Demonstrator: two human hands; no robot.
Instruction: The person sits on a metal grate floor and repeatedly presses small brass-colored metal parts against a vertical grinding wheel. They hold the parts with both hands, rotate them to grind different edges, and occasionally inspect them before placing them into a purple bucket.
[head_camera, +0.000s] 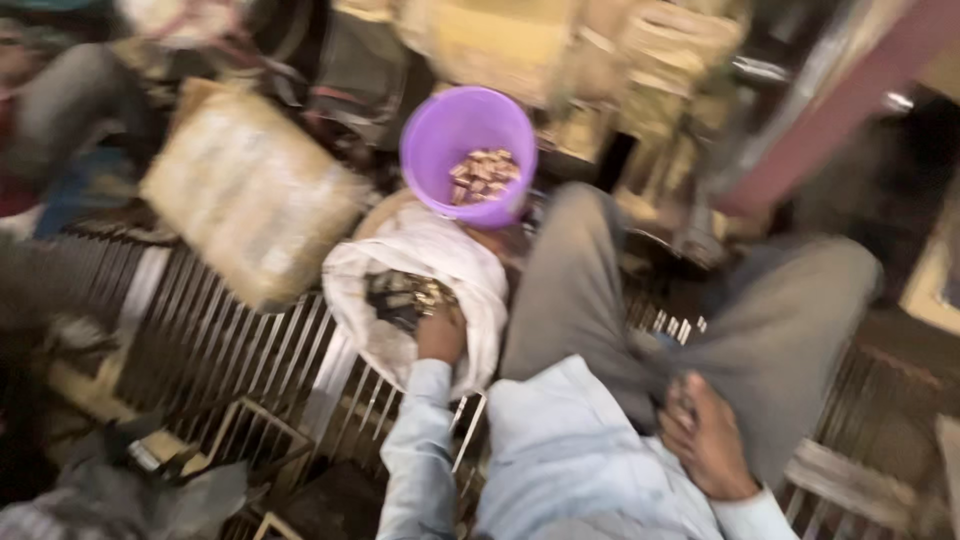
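A blurred tan box (250, 190) lies at your left on the metal grating (230, 350). Your left hand (441, 333) reaches into the open white sack (420, 270), fingers closed on small dark and brassy pieces (405, 296). Just beyond the sack stands a purple bucket (468, 150) holding a heap of similar pieces. Your right hand (705, 440) rests on your grey-trousered knee, loosely curled on something small; I cannot tell what. Cluttered crates stand beyond.

The open white cloth sack (420, 270) lies close under the round purple plastic bucket (468, 150), so little room is between them. To the left a big tan cardboard box (250, 190) (tilted, blurred) blocks the way. The grey-trousered knee (580, 280) closes the right side; the slatted metal floor (250, 350) stays passable.
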